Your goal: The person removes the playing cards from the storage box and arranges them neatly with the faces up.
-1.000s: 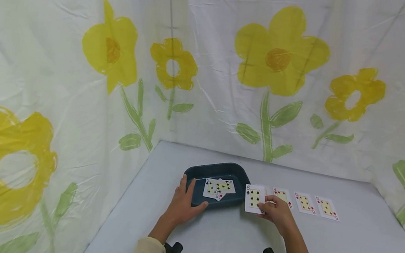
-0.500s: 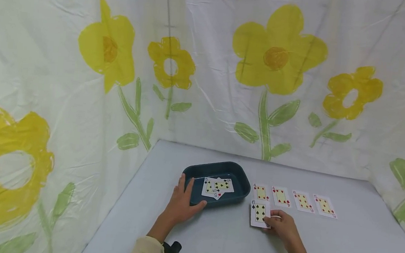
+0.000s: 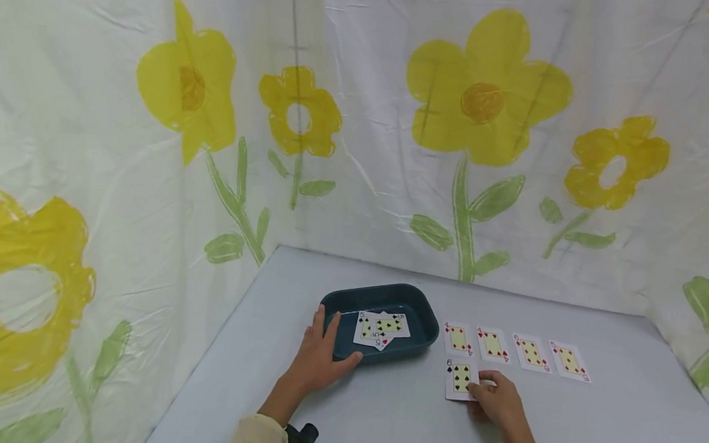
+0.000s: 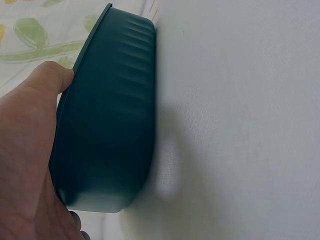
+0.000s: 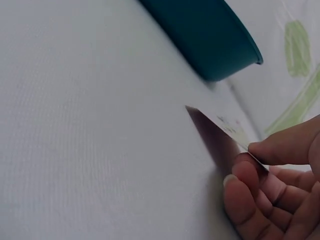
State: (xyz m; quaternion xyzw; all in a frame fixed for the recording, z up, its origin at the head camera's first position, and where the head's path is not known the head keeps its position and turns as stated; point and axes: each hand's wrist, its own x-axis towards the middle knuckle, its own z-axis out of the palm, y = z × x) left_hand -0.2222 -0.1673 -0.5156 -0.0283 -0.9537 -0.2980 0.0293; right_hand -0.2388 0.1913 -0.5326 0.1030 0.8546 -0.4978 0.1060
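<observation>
My right hand (image 3: 498,401) pinches a six of spades playing card (image 3: 459,378) at its right edge, thumb on the face and fingers beneath. In the right wrist view the card (image 5: 222,132) is tilted, one corner low near the table. My left hand (image 3: 316,359) rests at the left end of a dark teal tray (image 3: 430,334), fingers spread and straight, thumb along the near side. The left wrist view has the thumb touching the rim of the tray (image 4: 112,100). Inside the tray lie several overlapping fives, among them a five card (image 3: 367,329).
Right of the tray, several diamond and heart cards lie face up in a row: a four of diamonds (image 3: 458,338), a four of hearts (image 3: 492,345), a six of diamonds (image 3: 531,353) and a five of diamonds (image 3: 570,361). A flower-painted curtain (image 3: 362,208) hangs behind the white table (image 3: 387,428).
My right hand has carried the six of spades from beside the tray's right end toward me and slightly right, to below the four of diamonds. The left hand stays at the tray.
</observation>
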